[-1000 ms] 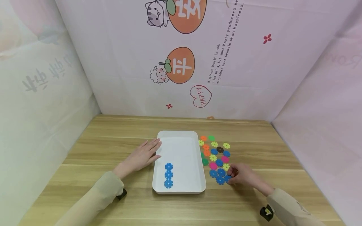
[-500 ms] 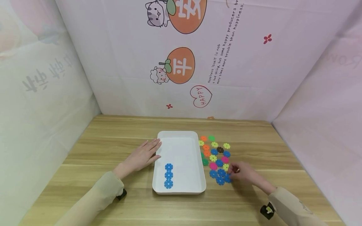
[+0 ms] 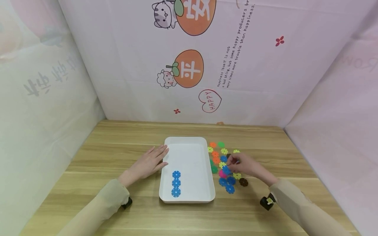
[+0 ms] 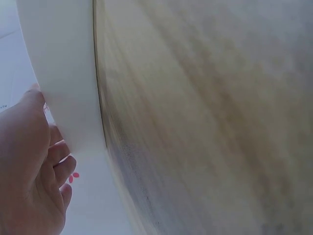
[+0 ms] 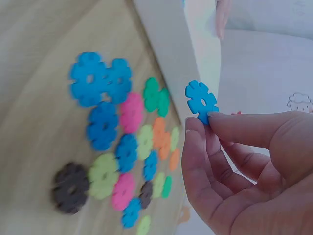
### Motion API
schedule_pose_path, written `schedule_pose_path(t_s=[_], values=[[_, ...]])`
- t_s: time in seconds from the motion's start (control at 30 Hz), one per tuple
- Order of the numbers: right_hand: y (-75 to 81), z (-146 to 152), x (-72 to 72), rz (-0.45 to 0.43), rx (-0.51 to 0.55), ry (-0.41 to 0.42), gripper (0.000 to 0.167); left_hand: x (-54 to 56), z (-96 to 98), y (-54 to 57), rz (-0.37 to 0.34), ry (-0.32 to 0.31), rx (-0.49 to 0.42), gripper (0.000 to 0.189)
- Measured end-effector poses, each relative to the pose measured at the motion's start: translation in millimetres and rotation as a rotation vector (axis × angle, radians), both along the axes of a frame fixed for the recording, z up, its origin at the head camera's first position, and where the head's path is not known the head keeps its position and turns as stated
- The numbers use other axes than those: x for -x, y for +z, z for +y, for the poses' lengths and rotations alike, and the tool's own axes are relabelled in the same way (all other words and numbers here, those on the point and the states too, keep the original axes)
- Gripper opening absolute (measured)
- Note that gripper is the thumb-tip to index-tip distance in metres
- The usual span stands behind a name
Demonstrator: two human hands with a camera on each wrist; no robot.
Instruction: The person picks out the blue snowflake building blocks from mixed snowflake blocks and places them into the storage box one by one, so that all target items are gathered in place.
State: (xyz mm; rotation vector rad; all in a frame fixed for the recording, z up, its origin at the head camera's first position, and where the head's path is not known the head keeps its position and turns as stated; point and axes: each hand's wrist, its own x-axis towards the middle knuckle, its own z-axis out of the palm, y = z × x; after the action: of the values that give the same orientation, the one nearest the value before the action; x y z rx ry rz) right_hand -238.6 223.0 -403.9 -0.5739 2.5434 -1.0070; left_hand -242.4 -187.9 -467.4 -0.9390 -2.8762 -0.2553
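Note:
My right hand (image 3: 243, 165) pinches a blue notched plastic disc (image 5: 201, 100) between thumb and fingertips, raised above the other discs. Beneath and around that hand lie loose discs on the table, including a pink disc (image 5: 131, 112), a brown disc (image 3: 243, 182) and a blue disc (image 3: 230, 189). My left hand (image 3: 149, 163) rests with straight fingers on the left rim of a white tray (image 3: 189, 157). Inside the tray, three blue discs (image 3: 176, 182) form a column near the left side. The right hand hides part of the loose discs in the head view.
A wooden table (image 3: 118, 137) bears everything. Printed white cloth walls (image 3: 251, 98) stand behind it and on both sides. More loose discs, among them an orange disc (image 3: 213, 144) and a green disc (image 3: 221, 144), lie close along the tray's right side.
My right hand has lifted a blue disc from the near right of the loose discs and moved up and left. A brown disc now shows where the hand was. The left hand stays put.

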Motion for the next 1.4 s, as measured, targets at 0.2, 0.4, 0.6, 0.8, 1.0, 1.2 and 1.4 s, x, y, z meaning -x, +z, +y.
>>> schedule_pose_path(t_s=[0.2, 0.4, 0.6, 0.8, 1.0, 1.2, 1.4], values=[[8.0, -27.4, 12.0, -0.019, -0.021, -0.017, 0.007, -2.3, 0.6, 2.3, -0.013, 0.003, 0.005, 0.064], [6.9, -56.6, 22.4, -0.043, 0.015, -0.004, 0.005, -1.3, 0.1, 1.0, -0.001, 0.003, 0.005, 0.064], [5.4, -88.4, 29.3, -0.058, -0.019, -0.009, 0.006, -0.5, 0.0, 1.6, -0.008, -0.001, 0.013, 0.064], [-3.8, -119.0, 36.5, -0.050, -0.035, 0.002, 0.006, -0.9, -0.4, 3.0, -0.008, 0.009, 0.026, 0.064], [-13.6, -145.4, 41.5, -0.040, -0.051, 0.045, 0.005, -0.1, -0.8, 1.4, -0.020, 0.024, 0.023, 0.065], [-20.8, -167.2, 43.9, -0.047, -0.100, 0.022, 0.005, 2.0, 0.2, -0.9, -0.012, 0.019, 0.034, 0.064], [-26.2, -179.2, 44.5, -0.040, -0.103, 0.032, 0.004, 0.3, -0.1, -0.3, -0.015, 0.021, 0.036, 0.064]])
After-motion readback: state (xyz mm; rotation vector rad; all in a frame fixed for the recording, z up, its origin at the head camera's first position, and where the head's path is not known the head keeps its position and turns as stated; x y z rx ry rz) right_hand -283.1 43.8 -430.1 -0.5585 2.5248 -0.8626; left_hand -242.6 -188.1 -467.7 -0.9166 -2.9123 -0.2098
